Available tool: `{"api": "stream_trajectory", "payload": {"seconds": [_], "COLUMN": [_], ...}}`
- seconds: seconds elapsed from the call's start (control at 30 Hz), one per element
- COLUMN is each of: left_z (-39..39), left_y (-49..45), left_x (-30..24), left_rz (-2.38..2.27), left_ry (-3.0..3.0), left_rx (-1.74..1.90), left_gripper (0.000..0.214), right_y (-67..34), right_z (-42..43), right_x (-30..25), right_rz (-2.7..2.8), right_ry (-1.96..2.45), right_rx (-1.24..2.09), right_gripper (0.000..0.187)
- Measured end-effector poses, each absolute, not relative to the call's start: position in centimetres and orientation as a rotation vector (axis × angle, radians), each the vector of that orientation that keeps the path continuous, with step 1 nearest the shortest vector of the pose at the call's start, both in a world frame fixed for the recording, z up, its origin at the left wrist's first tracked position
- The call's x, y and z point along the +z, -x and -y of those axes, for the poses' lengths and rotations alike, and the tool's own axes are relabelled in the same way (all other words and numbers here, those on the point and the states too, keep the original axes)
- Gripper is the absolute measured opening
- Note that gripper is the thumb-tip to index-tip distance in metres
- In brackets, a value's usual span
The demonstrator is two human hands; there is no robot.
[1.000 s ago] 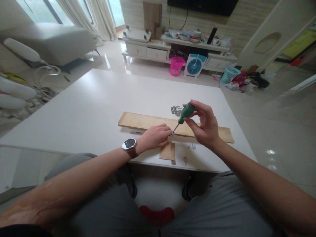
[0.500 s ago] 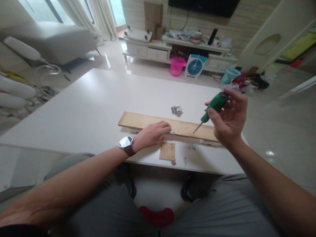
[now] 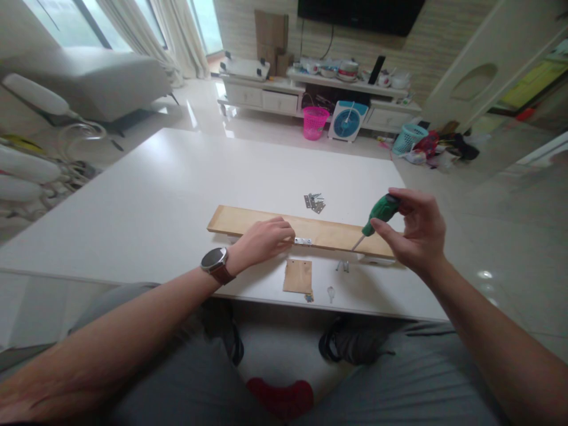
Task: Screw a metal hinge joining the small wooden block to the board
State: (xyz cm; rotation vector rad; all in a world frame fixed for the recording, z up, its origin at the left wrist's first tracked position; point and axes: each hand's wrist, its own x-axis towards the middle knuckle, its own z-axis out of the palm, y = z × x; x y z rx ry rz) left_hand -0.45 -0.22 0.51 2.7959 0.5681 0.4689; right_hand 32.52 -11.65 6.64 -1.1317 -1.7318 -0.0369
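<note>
A long wooden board (image 3: 328,232) lies across the near part of the white table (image 3: 177,189). My left hand (image 3: 261,239) rests on the board's near edge, fingers curled and pressed down beside a small metal hinge (image 3: 303,241). My right hand (image 3: 419,234) is closed round a green-handled screwdriver (image 3: 377,214), whose tip points down at the board's right part. A small square wooden piece (image 3: 298,276) lies just below the board, with loose screws (image 3: 343,267) beside it.
Spare metal hinges (image 3: 313,202) lie on the table behind the board. A small metal part (image 3: 331,291) sits near the table's front edge. Beyond the table are a pink basket (image 3: 315,122), a blue fan (image 3: 347,120) and a low white TV cabinet (image 3: 275,97).
My right hand lifted the screwdriver off the hinge, swung it right and up, then lowered it toward the board's right part. My left hand stayed on the board by the hinge.
</note>
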Motion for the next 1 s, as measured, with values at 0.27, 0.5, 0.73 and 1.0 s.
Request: {"api": "stream_trajectory", "payload": {"seconds": [0.27,0.5,0.73,1.0], "left_z": [0.6,0.4,0.5,0.4], "left_y": [0.3,0.0,-0.1,-0.3], "left_x": [0.0,-0.2,-0.3,-0.6], "left_rz": [-0.579,-0.609,-0.637,-0.642], "left_ry": [-2.844,-2.805,-2.818,-2.787], "left_rx": [0.521,0.542,0.551,0.567], "left_gripper": [0.011,0.019,0.02,0.026], "right_y": [-31.0,-30.9,-30.9,-30.6], "right_z": [11.8,11.5,11.5,11.5], "right_x": [8.2,8.1,8.0,8.1], "right_rz": [1.883,1.883,1.887,1.881], "right_ry": [1.059,1.029,1.023,1.011], "right_rx": [-0.069,-0.054,-0.064,-0.05], "right_gripper": [0.063,0.065,0.066,0.063]}}
